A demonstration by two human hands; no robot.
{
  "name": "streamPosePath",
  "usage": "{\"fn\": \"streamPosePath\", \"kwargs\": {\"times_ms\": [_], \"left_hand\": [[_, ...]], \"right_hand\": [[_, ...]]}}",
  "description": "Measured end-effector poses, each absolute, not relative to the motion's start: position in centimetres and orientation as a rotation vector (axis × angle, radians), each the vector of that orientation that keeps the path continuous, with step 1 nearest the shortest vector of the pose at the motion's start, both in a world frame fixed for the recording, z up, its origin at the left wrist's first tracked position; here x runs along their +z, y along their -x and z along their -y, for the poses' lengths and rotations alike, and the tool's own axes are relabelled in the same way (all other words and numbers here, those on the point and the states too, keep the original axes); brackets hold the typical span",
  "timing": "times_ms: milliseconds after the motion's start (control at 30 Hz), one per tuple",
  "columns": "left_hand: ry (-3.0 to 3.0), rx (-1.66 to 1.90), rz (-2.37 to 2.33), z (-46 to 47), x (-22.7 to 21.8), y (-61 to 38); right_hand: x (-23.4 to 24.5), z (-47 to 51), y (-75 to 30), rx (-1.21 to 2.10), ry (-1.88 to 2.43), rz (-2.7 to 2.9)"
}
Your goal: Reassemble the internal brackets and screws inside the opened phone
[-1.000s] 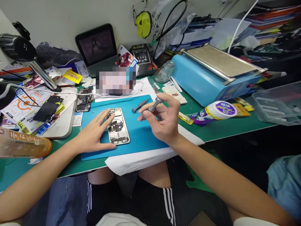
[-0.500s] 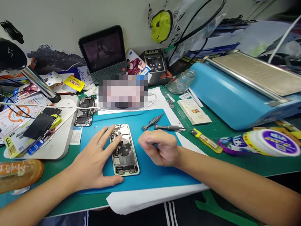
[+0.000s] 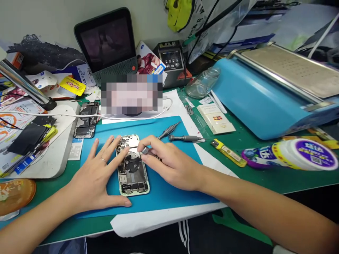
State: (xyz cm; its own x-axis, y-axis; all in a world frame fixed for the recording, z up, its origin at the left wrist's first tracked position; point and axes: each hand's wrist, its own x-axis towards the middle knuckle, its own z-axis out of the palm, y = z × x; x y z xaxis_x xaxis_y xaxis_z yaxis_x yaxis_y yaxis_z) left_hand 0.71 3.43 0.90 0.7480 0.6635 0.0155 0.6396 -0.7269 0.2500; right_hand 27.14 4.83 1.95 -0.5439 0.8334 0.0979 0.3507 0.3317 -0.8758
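Open phone (image 3: 133, 164) looks light, fragile; grip rim (image 3: 147, 180). Left hand (image 3: 92, 173) splayed on its left; right hand (image 3: 172, 162) pinches grey tool (image 3: 145, 150).

- Pale, plain wall (image 3: 60, 21) across the back, with a dark, ragged-edged patch (image 3: 47, 53) low on its left side.
- Green tabletop (image 3: 259, 176) spreading in front of the wall, its near edge running across the view.
- Soft light over wall and tabletop.
- Deep shadow (image 3: 327, 199) beneath the table's right end.
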Motion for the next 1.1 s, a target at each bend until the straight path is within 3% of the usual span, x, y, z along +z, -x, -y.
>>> {"fn": "streamPosePath", "kwargs": {"times_ms": [200,1100], "left_hand": [[-2.634,0.149,-0.997,-3.2,1.4,-0.6],[-2.612,0.124,-1.13,-2.9,1.1,0.1]], "right_hand": [[1.8,-4.3,-27.1,1.326,1.141,1.903],[0.9,-5.7,-26.5,1.52,1.153,1.716]]}}
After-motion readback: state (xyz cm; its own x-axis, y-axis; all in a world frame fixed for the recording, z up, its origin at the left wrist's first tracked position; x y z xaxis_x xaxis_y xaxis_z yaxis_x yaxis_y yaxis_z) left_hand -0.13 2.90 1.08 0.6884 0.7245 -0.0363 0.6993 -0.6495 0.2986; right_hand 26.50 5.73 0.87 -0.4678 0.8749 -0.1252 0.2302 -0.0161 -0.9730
